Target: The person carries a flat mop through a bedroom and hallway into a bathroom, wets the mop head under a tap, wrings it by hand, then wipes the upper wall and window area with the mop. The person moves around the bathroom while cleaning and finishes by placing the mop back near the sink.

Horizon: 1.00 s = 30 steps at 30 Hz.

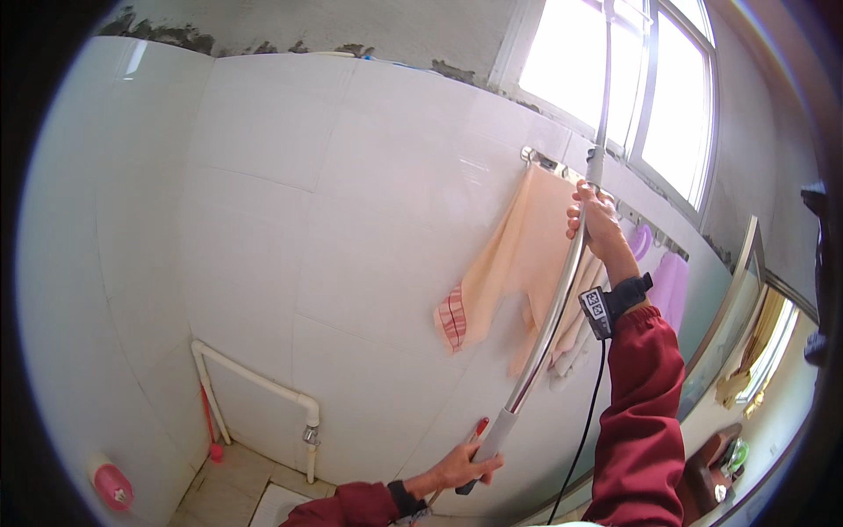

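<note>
My left hand (pixel 466 466) grips the grey lower sleeve of a long metal pole (pixel 550 313), near its dark end cap. Higher up, my right hand (pixel 598 221) is closed around the same pole, just below a grey collar (pixel 595 165). From there a thinner section runs up in front of the bright window (pixel 573 59); glare blurs its top, which reaches the picture's upper edge. Behind the pole, a peach towel (pixel 507 244) and other cloths hang from a metal hook rail (pixel 546 160) on the tiled wall.
White pipes (pixel 253 375) with a valve run along the wall's foot beside a squat toilet (pixel 276 504). A red-handled brush (pixel 216 452) stands in the corner. A pink holder (pixel 113 486) is mounted at left. To the right are a purple towel (pixel 668 286) and a mirror (pixel 721 316).
</note>
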### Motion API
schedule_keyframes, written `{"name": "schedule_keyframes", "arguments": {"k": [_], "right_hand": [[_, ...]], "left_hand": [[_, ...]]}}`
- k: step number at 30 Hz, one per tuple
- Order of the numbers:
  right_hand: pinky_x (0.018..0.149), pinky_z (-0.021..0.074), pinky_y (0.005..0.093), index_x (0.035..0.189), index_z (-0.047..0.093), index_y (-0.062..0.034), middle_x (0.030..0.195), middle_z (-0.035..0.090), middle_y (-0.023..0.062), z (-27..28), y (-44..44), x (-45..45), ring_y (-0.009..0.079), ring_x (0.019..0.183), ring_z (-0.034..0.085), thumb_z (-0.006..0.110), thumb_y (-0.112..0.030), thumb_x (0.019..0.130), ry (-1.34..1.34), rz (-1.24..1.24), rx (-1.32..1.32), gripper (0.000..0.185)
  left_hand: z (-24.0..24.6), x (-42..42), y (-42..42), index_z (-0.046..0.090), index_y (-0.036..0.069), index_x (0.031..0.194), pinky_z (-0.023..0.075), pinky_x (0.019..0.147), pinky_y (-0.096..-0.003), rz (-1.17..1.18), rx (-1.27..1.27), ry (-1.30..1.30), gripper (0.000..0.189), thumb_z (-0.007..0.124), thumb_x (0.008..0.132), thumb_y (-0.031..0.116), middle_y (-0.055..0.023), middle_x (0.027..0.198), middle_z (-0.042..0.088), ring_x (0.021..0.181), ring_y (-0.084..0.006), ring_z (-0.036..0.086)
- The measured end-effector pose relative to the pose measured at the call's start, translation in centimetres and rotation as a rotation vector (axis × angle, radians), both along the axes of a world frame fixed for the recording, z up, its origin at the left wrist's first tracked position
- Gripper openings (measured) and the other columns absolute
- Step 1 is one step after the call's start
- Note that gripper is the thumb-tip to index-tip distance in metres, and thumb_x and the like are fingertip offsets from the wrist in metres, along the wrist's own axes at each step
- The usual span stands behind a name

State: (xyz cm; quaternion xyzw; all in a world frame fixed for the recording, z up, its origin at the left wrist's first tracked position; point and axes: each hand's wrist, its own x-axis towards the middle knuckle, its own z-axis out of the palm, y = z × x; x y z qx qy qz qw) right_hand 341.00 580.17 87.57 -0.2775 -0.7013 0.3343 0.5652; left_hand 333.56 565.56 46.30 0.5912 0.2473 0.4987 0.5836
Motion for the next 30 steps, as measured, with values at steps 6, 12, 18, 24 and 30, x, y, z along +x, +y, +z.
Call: {"name": "schedule_keyframes", "arguments": {"k": [6,12,18,24,30], "right_hand": [[0.043,0.0464,0.0300,0.100,0.045,-0.0044,0.064,0.050,0.0037,1.7,1.3,0.6,0.0116,0.046,0.049,0.054,-0.042,0.097,-0.030,0.058,0.016,0.039],[0.039,0.0454,0.0302,0.104,0.041,-0.0058,0.063,0.049,0.0048,2.1,2.5,-0.1,0.0139,0.044,0.050,0.057,-0.041,0.095,0.037,-0.017,0.090,0.040],[0.038,0.0450,0.0238,0.150,0.016,-0.0050,0.099,0.058,0.0162,0.1,1.5,0.7,0.0116,0.047,0.054,0.059,-0.045,0.093,-0.048,-0.331,0.445,0.081],[0.044,0.0471,0.0254,0.154,0.009,-0.0128,0.112,0.058,0.0182,-2.1,0.2,1.7,0.0112,0.054,0.056,0.054,-0.033,0.097,-0.042,-0.287,0.551,0.075],[0.047,0.0493,0.0275,0.155,0.005,-0.0187,0.092,0.061,0.0126,-2.1,-0.1,1.7,0.0105,0.055,0.051,0.050,-0.018,0.098,-0.078,-0.237,0.482,0.072]], "left_hand": [[-2.2,0.6,1.1,0.054,0.001,0.118,0.0463,0.060,-0.0251,-0.032,0.026,-0.159,0.040,0.057,0.098,0.035,-0.0006,0.074,0.057,0.064,-0.0090,0.057],[-0.9,2.2,1.5,0.055,0.002,0.113,0.0405,0.046,-0.0224,0.168,0.044,-0.143,0.045,0.055,0.097,0.044,0.0003,0.068,0.053,0.050,-0.0061,0.049],[4.4,4.4,3.4,0.056,0.004,0.101,0.0381,0.041,-0.0221,0.245,0.091,-0.113,0.046,0.055,0.095,0.049,-0.0003,0.063,0.051,0.044,-0.0064,0.046],[11.0,4.4,5.8,0.057,0.005,0.099,0.0378,0.040,-0.0217,0.221,0.144,-0.122,0.052,0.056,0.091,0.056,-0.0004,0.062,0.052,0.042,-0.0066,0.047],[14.4,3.7,8.1,0.059,0.006,0.096,0.0368,0.037,-0.0218,0.215,0.187,-0.174,0.054,0.057,0.089,0.060,-0.0006,0.059,0.052,0.041,-0.0070,0.047]]}}
